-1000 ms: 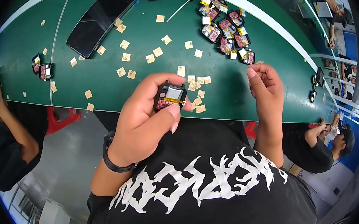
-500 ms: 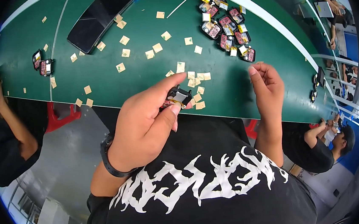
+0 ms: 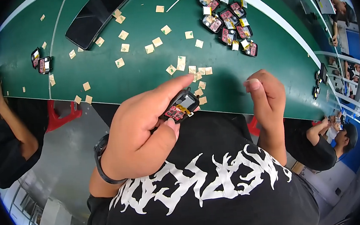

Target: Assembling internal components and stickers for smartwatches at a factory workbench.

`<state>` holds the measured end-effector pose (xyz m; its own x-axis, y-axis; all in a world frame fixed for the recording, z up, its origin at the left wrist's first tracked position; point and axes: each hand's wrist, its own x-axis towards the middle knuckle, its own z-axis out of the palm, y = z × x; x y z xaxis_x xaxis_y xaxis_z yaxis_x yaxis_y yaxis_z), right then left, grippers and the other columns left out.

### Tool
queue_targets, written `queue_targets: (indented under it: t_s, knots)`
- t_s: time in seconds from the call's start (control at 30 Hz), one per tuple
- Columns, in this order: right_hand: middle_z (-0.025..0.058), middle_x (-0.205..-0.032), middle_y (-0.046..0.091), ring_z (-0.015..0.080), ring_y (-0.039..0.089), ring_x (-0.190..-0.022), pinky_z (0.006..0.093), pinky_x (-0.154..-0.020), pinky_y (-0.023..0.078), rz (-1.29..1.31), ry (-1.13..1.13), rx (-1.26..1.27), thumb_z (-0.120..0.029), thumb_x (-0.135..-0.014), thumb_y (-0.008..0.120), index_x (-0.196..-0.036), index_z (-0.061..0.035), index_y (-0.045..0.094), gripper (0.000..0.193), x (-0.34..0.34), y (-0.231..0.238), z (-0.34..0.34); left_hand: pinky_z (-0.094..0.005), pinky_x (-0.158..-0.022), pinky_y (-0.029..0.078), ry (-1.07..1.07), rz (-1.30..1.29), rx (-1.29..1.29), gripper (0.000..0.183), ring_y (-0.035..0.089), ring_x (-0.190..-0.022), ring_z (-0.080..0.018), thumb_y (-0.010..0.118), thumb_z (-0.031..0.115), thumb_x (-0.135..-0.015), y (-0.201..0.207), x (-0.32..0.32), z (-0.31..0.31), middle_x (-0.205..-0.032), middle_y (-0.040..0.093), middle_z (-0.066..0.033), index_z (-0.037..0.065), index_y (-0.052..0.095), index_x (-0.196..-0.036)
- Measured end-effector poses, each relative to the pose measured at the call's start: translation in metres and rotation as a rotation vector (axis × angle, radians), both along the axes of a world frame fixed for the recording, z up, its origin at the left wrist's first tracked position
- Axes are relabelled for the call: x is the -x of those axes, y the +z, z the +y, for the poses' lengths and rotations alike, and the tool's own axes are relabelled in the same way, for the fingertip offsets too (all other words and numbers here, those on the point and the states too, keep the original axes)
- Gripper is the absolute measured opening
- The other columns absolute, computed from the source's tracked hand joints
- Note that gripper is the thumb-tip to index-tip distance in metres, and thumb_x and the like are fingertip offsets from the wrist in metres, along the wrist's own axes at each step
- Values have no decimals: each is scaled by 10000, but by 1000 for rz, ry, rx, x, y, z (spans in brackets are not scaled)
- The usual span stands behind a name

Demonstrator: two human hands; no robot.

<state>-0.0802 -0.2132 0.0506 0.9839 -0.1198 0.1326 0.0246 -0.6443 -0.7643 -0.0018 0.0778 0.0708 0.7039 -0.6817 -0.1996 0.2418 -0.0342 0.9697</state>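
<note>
My left hand grips a small black device housing between thumb and fingers, close to the table's near edge. Its open side faces up, showing a red circuit board, a silver battery and yellow tape. To the right, my right hand is raised above the table edge, apart from the housing. Its fingers are curled with the thumb against the index finger; whether anything small sits in that pinch is hidden. Several square beige adhesive pads lie just beyond the housing, a few partly behind my left fingers.
On the green table a group of similar open housings lies at the far right. A black phone and a screwdriver lie at the back. Two more housings are at left. Co-workers sit on both sides.
The housing in my left hand has tilted, so more of its red board shows. My right hand has shifted slightly left and down, its fingers curling tighter.
</note>
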Motion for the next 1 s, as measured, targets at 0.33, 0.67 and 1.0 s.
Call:
queue_targets:
  t_s: [0.33,0.67,1.0]
  knots:
    - [35,-649,497,129,414,-585,314,-538,373,121,-399,162,-222,-860,838,-711,13,560,393,2,-23,-30,-209,-624,477,123,-40,-157,485,560,-687,-58,465,-2,-953,-16,-11,10,-1109,729,-139,-56,518,-1431]
    - [127,-1042,612,203,586,-813,325,-667,501,172,-399,272,-227,-754,906,-1256,-18,654,600,-26,-23,-39,-219,-702,538,972,-108,-381,376,657,-768,-93,611,144,-1038,-86,-76,178,-999,680,-53,-63,573,-1349]
    - [0,-733,550,80,466,-630,252,-548,401,212,-383,67,-169,-750,905,-1001,12,655,398,-22,-20,-36,-355,-747,530,1153,-1130,-1211,376,645,-883,-246,691,258,-966,-61,-103,119,-1130,668,-158,3,684,-1243]
